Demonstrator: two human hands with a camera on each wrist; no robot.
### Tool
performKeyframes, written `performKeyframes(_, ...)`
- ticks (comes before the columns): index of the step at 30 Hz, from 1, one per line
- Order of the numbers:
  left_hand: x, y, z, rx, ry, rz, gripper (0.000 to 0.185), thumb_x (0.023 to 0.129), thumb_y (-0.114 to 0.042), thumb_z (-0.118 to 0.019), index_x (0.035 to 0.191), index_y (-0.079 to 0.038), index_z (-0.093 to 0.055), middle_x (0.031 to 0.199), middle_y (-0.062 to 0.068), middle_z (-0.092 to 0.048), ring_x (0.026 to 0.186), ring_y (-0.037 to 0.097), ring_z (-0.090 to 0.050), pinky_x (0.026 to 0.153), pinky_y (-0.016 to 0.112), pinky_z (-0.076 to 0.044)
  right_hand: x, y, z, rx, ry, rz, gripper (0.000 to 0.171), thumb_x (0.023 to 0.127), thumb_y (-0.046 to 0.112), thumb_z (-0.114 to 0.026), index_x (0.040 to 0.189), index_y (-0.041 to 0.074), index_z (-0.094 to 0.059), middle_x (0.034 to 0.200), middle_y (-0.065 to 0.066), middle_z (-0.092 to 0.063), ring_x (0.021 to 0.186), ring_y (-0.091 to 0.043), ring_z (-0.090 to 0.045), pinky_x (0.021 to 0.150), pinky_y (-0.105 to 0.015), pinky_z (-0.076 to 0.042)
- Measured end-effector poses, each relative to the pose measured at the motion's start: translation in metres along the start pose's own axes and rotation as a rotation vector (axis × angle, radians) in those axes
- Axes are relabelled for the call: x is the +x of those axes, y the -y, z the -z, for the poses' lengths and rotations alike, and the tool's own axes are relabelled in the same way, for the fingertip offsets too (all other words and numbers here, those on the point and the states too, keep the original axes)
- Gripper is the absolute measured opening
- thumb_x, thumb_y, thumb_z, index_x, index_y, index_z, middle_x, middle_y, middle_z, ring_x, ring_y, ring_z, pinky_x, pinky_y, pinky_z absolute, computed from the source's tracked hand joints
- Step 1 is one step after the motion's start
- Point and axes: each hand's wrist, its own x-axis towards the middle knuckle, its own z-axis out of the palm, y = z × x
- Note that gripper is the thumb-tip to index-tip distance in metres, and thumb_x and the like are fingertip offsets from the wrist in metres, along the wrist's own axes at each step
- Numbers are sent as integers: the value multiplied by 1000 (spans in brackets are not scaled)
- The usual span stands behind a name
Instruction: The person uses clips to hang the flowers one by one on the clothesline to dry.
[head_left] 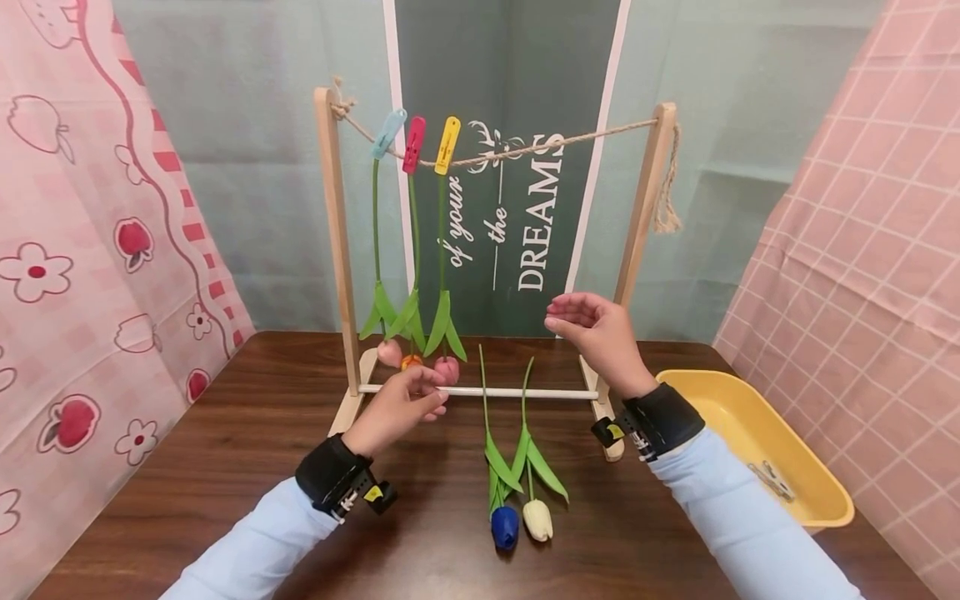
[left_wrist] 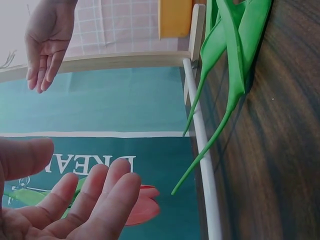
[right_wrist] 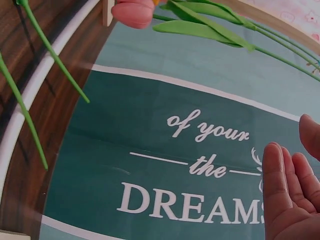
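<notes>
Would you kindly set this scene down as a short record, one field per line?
Left hand: left hand near the hanging pink tulip, holding nothing
Right hand: right hand raised near the right post of the wooden frame, holding nothing
Line: rope strung across the frame
Pegs on rope: light blue peg, red peg, yellow peg
Hanging heads down: peach tulip, orange tulip, pink tulip
Lying on table: blue tulip, cream tulip
Far right: yellow basin, small items inside, too unclear to identify
</notes>
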Motion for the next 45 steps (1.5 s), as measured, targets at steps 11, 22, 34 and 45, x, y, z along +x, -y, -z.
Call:
performKeyframes(11, -6, 10, 0, -23, 15, 63, 29, 96, -9, -62, 116, 9, -53, 97, 16, -65, 89, 29, -67, 79, 43, -56, -13, -18, 6, -13, 27, -52, 33, 86, 4, -73, 113, -10, -61, 108, -24, -66, 90, -10, -65, 80, -20, -53)
performKeyframes(22, -9, 20, -5, -47, 21, 80, 26, 96, -8, -60, 114, 10, -54, 103, 24, -62, 88, 29, -67, 76, 38, -57, -27, -33, 22, -118, 53, -106, 34, 88, 13, -74, 113, -6, -63, 107, -20, -67, 89, -11, -67, 79, -18, -52)
performKeyframes(34, -11, 32, -9, -64, 24, 128, 23, 94, -6, -61, 111, 8, -56, 103, 28, -62, 90, 35, -67, 77, 37, -57, -41, -47, 51, -258, 38, -154, 33, 88, 17, -74, 112, -4, -64, 106, -18, -67, 88, -7, -66, 75, -16, -52)
performKeyframes(45, -11, 37, -8, -53, 53, 111, 25, 95, -8, -60, 111, 10, -55, 102, 27, -62, 90, 36, -67, 76, 39, -57, -50, -57, 95, -404, 99, -238, 40, 87, 25, -75, 114, -4, -64, 107, -19, -67, 89, -16, -65, 72, -17, -52)
